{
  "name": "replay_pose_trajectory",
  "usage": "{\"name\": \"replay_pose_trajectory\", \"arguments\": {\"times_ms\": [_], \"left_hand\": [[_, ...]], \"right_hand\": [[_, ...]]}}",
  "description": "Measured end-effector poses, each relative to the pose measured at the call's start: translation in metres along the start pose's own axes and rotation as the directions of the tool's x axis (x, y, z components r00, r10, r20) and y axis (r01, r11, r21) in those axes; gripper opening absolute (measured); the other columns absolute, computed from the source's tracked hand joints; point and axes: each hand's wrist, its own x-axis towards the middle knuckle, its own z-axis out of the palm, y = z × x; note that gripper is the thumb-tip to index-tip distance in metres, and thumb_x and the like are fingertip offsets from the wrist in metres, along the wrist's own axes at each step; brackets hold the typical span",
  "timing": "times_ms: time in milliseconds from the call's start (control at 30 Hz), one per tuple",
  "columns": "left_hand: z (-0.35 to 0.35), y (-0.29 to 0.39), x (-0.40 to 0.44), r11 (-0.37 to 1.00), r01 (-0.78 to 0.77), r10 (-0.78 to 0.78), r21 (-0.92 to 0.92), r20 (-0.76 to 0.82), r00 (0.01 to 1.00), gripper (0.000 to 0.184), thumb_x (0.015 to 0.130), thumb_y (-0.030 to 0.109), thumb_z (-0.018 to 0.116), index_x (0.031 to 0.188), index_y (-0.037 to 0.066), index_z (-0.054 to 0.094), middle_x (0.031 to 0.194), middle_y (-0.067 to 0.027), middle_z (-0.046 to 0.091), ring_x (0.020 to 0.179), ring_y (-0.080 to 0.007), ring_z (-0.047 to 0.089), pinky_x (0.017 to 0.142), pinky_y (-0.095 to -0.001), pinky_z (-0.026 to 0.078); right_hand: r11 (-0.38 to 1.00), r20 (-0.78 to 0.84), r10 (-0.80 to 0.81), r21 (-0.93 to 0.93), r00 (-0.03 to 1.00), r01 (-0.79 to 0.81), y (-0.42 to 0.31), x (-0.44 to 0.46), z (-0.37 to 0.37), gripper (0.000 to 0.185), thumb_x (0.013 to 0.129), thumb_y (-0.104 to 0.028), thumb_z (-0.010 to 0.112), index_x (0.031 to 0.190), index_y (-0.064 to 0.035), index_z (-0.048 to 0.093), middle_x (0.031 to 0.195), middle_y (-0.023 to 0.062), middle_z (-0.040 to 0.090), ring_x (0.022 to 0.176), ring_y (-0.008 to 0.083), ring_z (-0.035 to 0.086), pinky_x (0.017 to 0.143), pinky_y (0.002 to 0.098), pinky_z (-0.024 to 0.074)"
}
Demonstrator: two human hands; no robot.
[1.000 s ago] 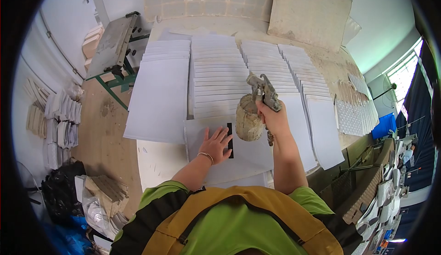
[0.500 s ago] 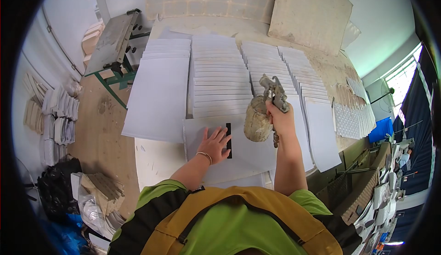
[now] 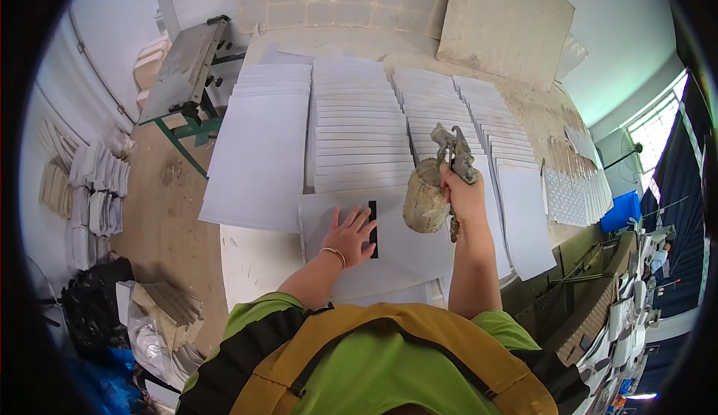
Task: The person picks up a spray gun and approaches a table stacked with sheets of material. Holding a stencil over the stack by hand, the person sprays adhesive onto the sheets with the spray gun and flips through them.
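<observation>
My right hand is wrapped round the handle of a spray gun, whose cup is crusted with dried residue. The gun is held above the right part of a pale grey-white sheet. Flat on that same sheet, with fingers spread, rests my left hand. Its fingertips touch or lie just beside a black strip on the sheet. Behind it, overlapping rows of white sheets cover the table. Whether any spray leaves the nozzle does not show.
A larger white sheet lies to the left on the worktable. Stained boards lean at the back. A folding workbench stands at left, with stacked material and a black bag on the floor.
My right hand and the spray gun have shifted slightly to the right and a little toward me. The left hand stays in place on the sheet.
</observation>
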Motion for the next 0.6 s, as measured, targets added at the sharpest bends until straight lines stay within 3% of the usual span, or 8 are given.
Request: {"name": "replay_pose_trajectory", "arguments": {"times_ms": [333,600], "left_hand": [[0.002,0.0,0.0,1.0,0.009,-0.009,0.003,0.006,1.0,0.055,0.084,0.043,0.05,0.134,0.02,0.04,0.143,-0.0043,0.03,0.135,-0.0235,0.022,0.107,-0.0568,0.009],[-0.001,0.0,0.0,1.0,0.007,-0.007,0.004,0.003,1.0,0.056,0.085,0.043,0.05,0.134,0.02,0.039,0.143,-0.0045,0.03,0.135,-0.0233,0.022,0.107,-0.0568,0.009]], "right_hand": [[0.998,0.168,-0.002,0.06,0.986,-0.009,-0.019,-0.003,0.023,0.022,0.082,-0.015,0.062,0.066,-0.0008,0.055,0.055,0.0015,0.052,0.045,0.0086,0.045,0.041,0.0243,0.0339],[0.994,-0.008,-0.063,-0.089,0.998,0.062,-0.007,0.005,0.003,0.022,0.082,-0.015,0.063,0.067,-0.0004,0.055,0.056,0.0019,0.052,0.044,0.0084,0.045,0.041,0.0244,0.0339]]}}
